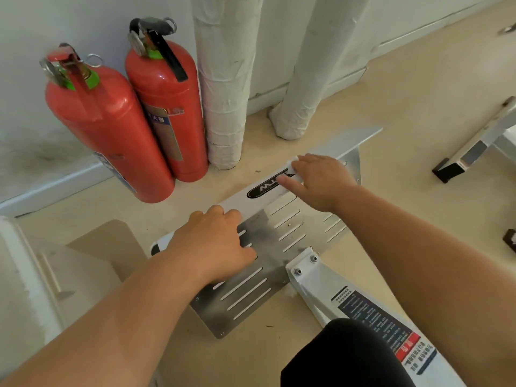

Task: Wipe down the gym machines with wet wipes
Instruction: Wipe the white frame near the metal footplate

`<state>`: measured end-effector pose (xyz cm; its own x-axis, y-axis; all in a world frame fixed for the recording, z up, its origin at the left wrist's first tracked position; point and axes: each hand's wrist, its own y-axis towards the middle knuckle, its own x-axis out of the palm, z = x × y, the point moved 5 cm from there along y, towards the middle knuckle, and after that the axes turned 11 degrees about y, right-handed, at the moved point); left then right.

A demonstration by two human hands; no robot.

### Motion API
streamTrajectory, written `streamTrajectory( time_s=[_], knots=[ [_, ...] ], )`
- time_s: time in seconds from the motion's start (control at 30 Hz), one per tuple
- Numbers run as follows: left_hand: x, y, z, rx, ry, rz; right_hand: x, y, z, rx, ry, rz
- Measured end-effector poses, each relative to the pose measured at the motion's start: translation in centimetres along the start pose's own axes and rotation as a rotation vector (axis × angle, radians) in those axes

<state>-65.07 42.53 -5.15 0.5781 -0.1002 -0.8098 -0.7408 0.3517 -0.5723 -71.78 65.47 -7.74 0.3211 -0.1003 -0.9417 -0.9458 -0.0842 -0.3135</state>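
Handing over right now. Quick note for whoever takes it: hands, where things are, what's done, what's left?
Right hand presses the wipe on the white crossbar, by the logo.
Left hand rests on the slotted footplate, fingers bent; whether it holds anything is hidden.
Done: cannot tell; the footplate looks smudged grey.
Left: probably finish the crossbar, then the footplate and sloped beam.
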Motion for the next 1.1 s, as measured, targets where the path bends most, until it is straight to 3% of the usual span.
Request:
streamTrajectory(
  time_s=[0.07,0.17,0.27,0.4,0.5,0.57,0.73,0.8,0.97,1.1],
  knots=[
    [-0.4,0.5,-0.1,-0.032,-0.007,0.038,1.1,-1.0,-3.0,-0.065,-0.007,0.018],
    [-0.9,1.4,0.3,-0.056,-0.001,0.077,2.9,-4.9,-7.7,-0.349,0.061,-0.021],
    [-1.0,2.0,0.6,-0.062,-0.047,0.094,3.7,-5.7,-6.7,-0.501,0.111,-0.029],
    [-1.1,2.2,1.0,-0.095,-0.142,0.249,0.7,-1.2,1.8,-0.219,0.044,0.011],
    [-0.1,3.1,2.8,-0.067,-0.065,0.327,-0.7,0.1,4.9,-0.059,-0.004,-0.003],
    [0.5,4.4,3.8,-0.057,0.014,0.35,-0.2,-0.6,3.1,-0.119,-0.019,-0.002],
    [0.6,7.7,4.7,-0.081,0.212,0.363,2.2,-4.2,-1.4,-0.496,-0.005,-0.063],
    [0.8,8.4,4.7,-0.11,0.218,0.366,1.2,-2.5,0.9,-0.45,0.008,-0.062],
    [0.9,8.6,4.9,-0.141,0.241,0.37,-1.1,3.1,5.4,-0.138,-0.057,-0.149],
    [1.1,8.9,4.9,-0.142,0.244,0.385,0.7,1.9,-0.3,-0.376,-0.078,-0.217]
  ],
)
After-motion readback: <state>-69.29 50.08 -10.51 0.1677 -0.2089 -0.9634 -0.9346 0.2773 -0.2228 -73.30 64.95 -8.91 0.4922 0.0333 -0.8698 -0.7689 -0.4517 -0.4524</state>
